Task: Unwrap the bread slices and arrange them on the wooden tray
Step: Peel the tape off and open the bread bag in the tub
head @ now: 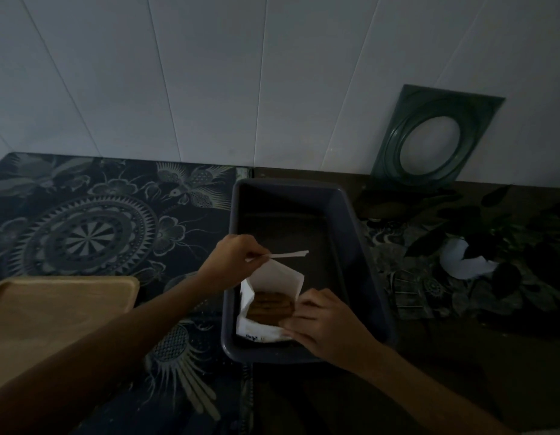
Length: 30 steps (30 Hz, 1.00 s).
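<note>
Two hands at white wrapper (272,287), bread (271,307) between, left fingers (252,254) pinching flap

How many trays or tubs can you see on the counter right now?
2. A light wooden tray sits at the left, nothing visible on it. A dark grey plastic tub sits at centre, holding the white paper-wrapped bread both hands are opening.

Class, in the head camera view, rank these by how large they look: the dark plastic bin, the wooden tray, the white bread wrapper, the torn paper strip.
1. Dark plastic bin
2. Wooden tray, partly cut off at the frame edge, so unsure
3. White bread wrapper
4. Torn paper strip
</note>
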{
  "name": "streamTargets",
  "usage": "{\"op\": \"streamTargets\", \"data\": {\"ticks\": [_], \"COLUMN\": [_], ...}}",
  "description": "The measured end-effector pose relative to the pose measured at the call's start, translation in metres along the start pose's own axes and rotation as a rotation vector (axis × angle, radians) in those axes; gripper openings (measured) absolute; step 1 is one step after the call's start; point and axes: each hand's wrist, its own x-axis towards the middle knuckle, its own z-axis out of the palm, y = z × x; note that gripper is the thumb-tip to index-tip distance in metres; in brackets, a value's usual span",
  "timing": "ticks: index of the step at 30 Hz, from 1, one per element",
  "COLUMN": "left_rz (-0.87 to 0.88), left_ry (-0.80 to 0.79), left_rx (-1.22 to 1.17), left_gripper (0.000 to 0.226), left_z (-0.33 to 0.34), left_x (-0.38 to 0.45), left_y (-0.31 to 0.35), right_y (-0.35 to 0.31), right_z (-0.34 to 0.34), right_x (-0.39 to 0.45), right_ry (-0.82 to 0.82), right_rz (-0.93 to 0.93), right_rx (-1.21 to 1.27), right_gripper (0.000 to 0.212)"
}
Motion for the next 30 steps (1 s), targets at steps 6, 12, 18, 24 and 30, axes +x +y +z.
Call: {"op": "streamTargets", "data": {"ticks": [6, 12, 18, 24, 30], "left_rz": [-0.007, -0.106, -0.054, 0.071, 0.144], "left_ry": [-0.004, 0.063, 0.024, -0.055, -0.108], "left_rx": [0.043, 0.064, 0.131, 0.115, 0.085], "left_gripper": [0.014, 0.011, 0.014, 0.012, 0.012], "left_z": [-0.001, -0.007, -0.007, -0.015, -0.018], "left_x": [0.003, 0.007, 0.009, 0.008, 0.003], "left_y": [-0.004, -0.007, -0.004, -0.003, -0.002], "right_y": [-0.007, -0.011, -0.01, -0.007, -0.007], "right_z": [-0.015, -0.019, -0.026, -0.031, -0.031], "right_x": [-0.006, -0.012, -0.016, -0.02, 0.002], "right_ry": [-0.059, -0.082, -0.194, -0.21, -0.135], "right_rz": [-0.045, -0.08, -0.049, 0.024, 0.098], "right_rx": [-0.02, -0.007, 0.032, 0.109, 0.141], "right_gripper": [0.02, 0.019, 0.018, 0.024, 0.035]}}
